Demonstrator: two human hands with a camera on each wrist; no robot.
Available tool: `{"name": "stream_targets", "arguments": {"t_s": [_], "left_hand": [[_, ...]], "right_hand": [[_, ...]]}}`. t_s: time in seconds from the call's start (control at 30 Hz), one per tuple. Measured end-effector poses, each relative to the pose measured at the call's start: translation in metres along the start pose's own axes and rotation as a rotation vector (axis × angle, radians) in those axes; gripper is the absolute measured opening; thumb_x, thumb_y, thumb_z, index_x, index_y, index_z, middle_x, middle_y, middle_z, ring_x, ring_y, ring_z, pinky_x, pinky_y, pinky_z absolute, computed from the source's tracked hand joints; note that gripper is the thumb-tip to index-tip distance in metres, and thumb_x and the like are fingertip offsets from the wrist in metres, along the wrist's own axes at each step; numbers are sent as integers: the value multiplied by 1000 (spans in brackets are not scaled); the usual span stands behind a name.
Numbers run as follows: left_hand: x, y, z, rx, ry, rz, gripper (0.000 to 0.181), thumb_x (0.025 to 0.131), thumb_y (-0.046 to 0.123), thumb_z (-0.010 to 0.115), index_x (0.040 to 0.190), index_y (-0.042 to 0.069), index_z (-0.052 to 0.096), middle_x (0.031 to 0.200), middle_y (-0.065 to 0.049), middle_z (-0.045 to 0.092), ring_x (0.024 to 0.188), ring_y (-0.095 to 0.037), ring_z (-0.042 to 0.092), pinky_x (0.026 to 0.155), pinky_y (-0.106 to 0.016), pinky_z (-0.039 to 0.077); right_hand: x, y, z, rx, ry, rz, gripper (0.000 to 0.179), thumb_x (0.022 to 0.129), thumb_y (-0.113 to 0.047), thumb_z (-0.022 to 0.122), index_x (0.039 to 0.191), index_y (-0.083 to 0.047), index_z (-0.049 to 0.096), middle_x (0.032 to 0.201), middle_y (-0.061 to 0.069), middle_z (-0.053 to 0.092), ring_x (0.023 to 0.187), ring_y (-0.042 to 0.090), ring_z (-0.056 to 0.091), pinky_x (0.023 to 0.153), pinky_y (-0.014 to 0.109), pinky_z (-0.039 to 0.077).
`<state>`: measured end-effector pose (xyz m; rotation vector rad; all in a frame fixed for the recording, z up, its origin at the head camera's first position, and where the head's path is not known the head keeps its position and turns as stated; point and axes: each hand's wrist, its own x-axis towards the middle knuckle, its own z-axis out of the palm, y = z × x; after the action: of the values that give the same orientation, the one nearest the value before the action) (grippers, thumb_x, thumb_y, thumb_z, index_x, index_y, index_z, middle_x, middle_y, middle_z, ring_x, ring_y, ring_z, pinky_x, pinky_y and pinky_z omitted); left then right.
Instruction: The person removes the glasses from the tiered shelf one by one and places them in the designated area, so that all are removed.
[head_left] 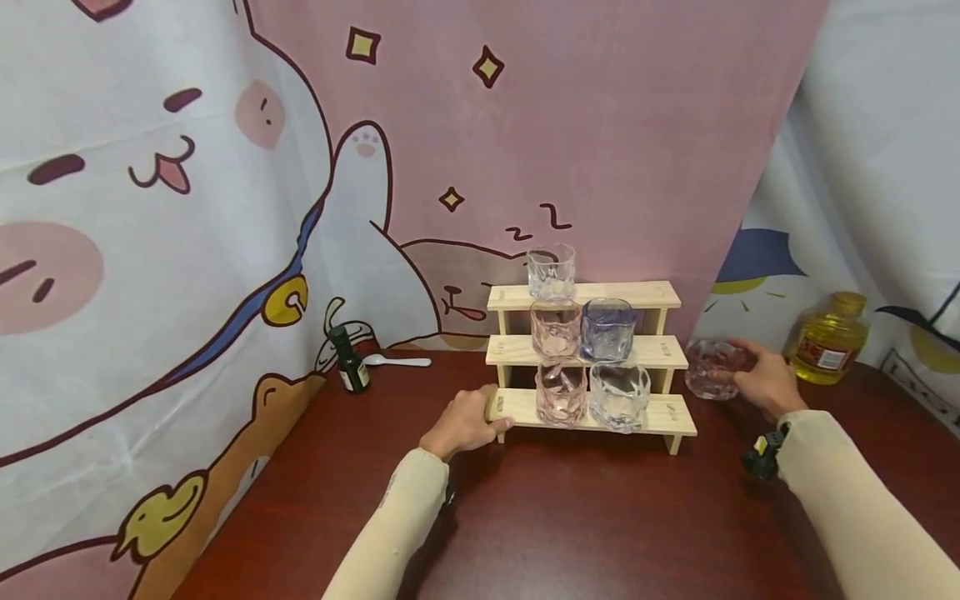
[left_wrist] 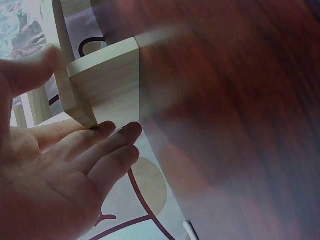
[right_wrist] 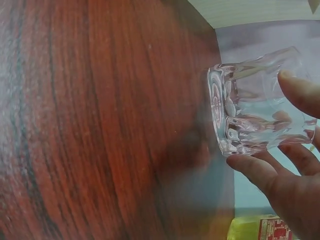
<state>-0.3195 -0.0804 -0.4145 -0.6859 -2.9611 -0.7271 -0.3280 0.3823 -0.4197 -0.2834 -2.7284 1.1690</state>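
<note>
R hand (head_left: 767, 382) pinched a pinkish tumbler (head_left: 708, 371) btwn thumb & fingers, just R of the 3-tier wooden rack (head_left: 660, 414); L hand (head_left: 463, 423) gripped the rack's lower L end. Only R wrist cam showed the tumbler's ringed base (right_wrist: 217, 102), table (right_wrist: 110, 120) contact unclear; only L wrist cam, L fingertips (left_wrist: 132, 131) by the rack's leg (left_wrist: 117, 95).
</note>
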Motion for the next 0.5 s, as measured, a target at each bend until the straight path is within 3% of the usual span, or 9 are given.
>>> {"name": "stream_targets", "arguments": {"t_s": [0.27, 0.5], "left_hand": [[1, -1, -2, 1, 9, 3, 41, 91, 33, 73, 122, 10, 60, 85, -2, 61, 73, -15, 54, 63, -28, 43], [-1, -1, 1, -19, 7, 3, 45, 91, 31, 73, 127, 8, 58, 87, -4, 61, 73, -15, 54, 62, -28, 43]], "right_hand": [[0, 2, 1, 28, 10, -21, 80, 93, -15, 68, 157, 1, 22, 144, 42, 37, 122, 56, 45, 94, 66, 44], [-1, 4, 3, 45, 19, 9, 81, 94, -18, 68, 158, -1, 21, 147, 42, 35, 129, 58, 40, 99, 68, 39]]}}
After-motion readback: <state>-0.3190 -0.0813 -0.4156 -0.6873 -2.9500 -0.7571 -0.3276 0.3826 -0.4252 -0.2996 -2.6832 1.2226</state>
